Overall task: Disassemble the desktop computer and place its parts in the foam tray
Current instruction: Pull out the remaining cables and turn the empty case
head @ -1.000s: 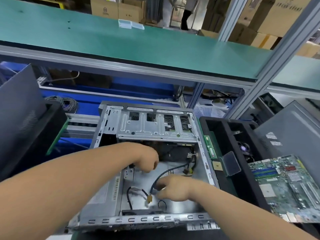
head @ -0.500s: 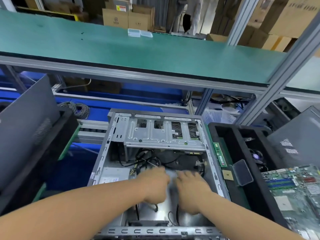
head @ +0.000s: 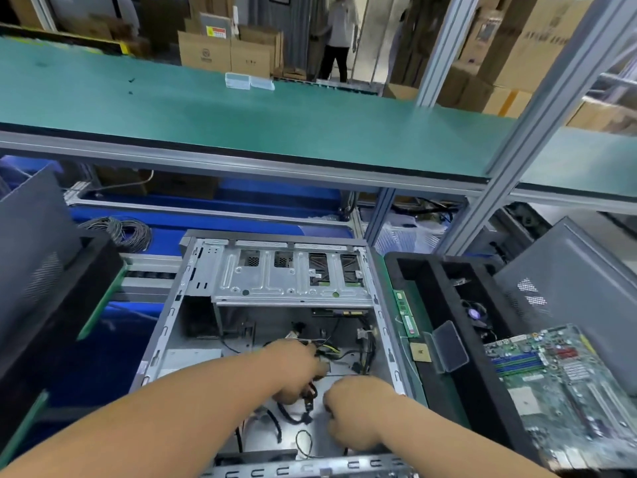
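The head view looks down into the open computer case point(head: 193, 326), which lies on its side on the bench with its metal drive cage point(head: 289, 277) across the far end and loose black cables point(head: 293, 414) strewn over the bare floor of the case. Both hands reach in from the near edge. The left hand point(head: 296, 369) is curled around a bundle of wires point(head: 327, 350) near the middle of the case, its fingers closed on them. The right hand point(head: 358, 408) sits just beside it, knuckles up, fingers curled under; what they hold, if anything, I cannot tell, since the palm hides it. Just to the right of the case stands the black foam tray point(head: 444, 305), touching or nearly touching the case wall. In its slots lie a green memory stick point(head: 406, 315), a small square processor chip point(head: 421, 351) and a clear plastic piece point(head: 448, 346), with a fan point(head: 475, 313) in a deeper pocket behind. A green motherboard point(head: 565, 391) rests across the tray's near right part. A grey perforated side panel point(head: 568, 288) leans behind it, and another dark panel point(head: 31, 243) stands at the far left. Beyond the case a coil of grey cable point(head: 120, 229) lies on a blue surface, under a long green shelf point(head: 275, 125). Cardboard boxes point(head: 224, 53) are stacked in the background, where a person point(head: 339, 36) stands.
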